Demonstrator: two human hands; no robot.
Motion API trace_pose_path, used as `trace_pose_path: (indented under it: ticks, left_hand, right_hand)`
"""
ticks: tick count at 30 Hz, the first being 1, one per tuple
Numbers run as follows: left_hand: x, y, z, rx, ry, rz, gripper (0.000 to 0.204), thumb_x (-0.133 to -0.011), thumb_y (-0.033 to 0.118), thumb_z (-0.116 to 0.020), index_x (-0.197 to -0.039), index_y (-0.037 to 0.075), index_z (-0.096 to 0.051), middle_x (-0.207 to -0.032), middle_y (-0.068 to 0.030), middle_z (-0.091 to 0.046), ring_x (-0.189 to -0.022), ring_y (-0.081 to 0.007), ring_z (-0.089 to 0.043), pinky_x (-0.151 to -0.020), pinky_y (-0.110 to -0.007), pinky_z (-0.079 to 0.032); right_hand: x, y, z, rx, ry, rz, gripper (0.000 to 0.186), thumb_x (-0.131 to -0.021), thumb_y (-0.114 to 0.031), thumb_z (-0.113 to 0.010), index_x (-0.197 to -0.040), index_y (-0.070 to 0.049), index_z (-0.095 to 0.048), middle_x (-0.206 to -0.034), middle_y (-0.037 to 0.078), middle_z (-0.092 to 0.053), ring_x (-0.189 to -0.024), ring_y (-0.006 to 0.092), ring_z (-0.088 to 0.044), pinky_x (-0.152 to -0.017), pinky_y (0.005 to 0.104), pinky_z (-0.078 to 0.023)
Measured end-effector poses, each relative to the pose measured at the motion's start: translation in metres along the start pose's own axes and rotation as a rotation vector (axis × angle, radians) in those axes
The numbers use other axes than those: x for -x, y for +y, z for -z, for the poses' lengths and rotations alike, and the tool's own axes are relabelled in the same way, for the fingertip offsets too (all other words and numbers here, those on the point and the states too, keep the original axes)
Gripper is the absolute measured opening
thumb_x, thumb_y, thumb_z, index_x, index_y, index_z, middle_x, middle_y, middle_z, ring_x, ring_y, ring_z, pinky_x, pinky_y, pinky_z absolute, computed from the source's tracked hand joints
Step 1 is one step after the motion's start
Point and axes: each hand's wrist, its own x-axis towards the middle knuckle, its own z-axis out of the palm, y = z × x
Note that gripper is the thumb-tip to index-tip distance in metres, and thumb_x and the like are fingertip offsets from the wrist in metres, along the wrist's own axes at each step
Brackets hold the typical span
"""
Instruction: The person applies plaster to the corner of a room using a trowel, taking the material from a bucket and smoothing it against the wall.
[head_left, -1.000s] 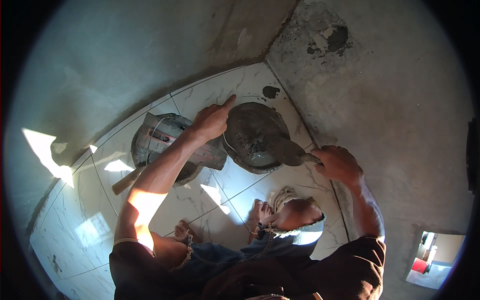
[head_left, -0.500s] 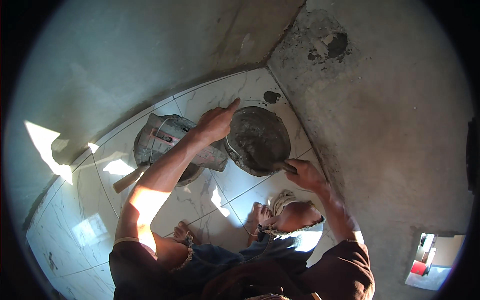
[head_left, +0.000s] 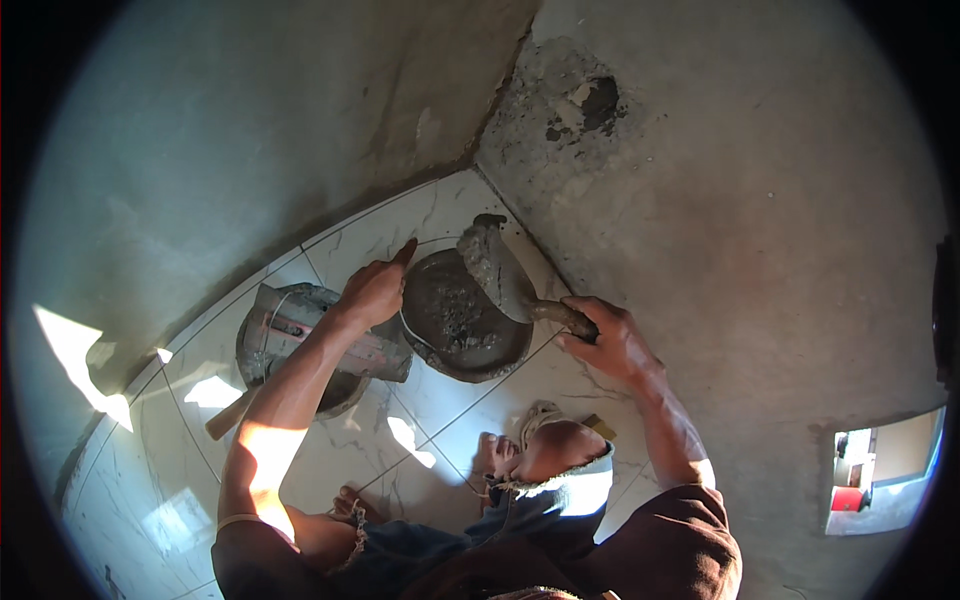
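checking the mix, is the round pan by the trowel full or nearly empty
Nearly empty: the round pan shows its bare dark bottom with only scattered grey lumps, while the trowel in the right hand carries a load.

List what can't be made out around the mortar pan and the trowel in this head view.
- Pan: its left rim lies hidden under the left hand.
- Trowel: the handle is wrapped by the right hand; the blade's underside faces away.
- Second pan: its contents are covered by the left forearm and shadow.
- Wooden handle: its far end runs under that pan.
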Motion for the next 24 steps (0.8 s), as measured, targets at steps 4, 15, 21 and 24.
trace_pose_path:
  ticks: [4,15,21,24]
  left_hand:
    - [-0.002,-0.004,0.0,-0.025,-0.051,0.055,0.071,-0.084,0.004,-0.051,-0.15,0.011,-0.025,-0.092,-0.0259,-0.066,-0.09,-0.04,-0.065,-0.079,-0.049,-0.051]
    - [0.002,0.01,0.001,0.002,-0.058,0.016,0.068,-0.087,0.006,-0.049,-0.15,0.011,-0.024,-0.101,-0.0272,-0.064,-0.096,-0.0422,-0.062,-0.085,-0.048,-0.049]
    - [0.003,-0.006,0.001,0.002,-0.019,0.032,0.067,-0.087,0.005,-0.049,-0.149,0.011,-0.025,-0.101,-0.0273,-0.064,-0.096,-0.0416,-0.063,-0.084,-0.048,-0.049]
    - [0.001,-0.005,0.002,0.012,-0.033,0.04,0.066,-0.087,0.005,-0.049,-0.149,0.01,-0.025,-0.101,-0.0273,-0.064,-0.096,-0.0416,-0.062,-0.084,-0.048,-0.049]
  right_hand:
    - [-0.016,-0.029,0.034,-0.125,-0.066,0.131,0.046,-0.078,-0.013,-0.075,-0.12,-0.003,-0.06,-0.097,0.013,-0.068,-0.079,0.0203,-0.067,-0.067,0.0331,-0.053]
    - [-0.133,0.103,0.105,-0.376,0.13,-0.303,0.031,-0.082,-0.011,-0.07,-0.11,0.001,-0.062,-0.078,0.004,-0.061,-0.055,0.0093,-0.055,-0.047,0.0257,-0.045]
    - [-0.051,0.023,0.103,-0.134,0.14,-0.139,0.036,-0.082,-0.015,-0.071,-0.114,-0.003,-0.061,-0.078,0.002,-0.058,-0.064,0.0128,-0.058,-0.057,0.0278,-0.048]
    - [-0.023,0.009,0.056,0.127,-0.218,-0.262,0.037,-0.079,-0.015,-0.071,-0.114,-0.007,-0.062,-0.084,0.005,-0.063,-0.074,0.0183,-0.064,-0.066,0.0307,-0.051]
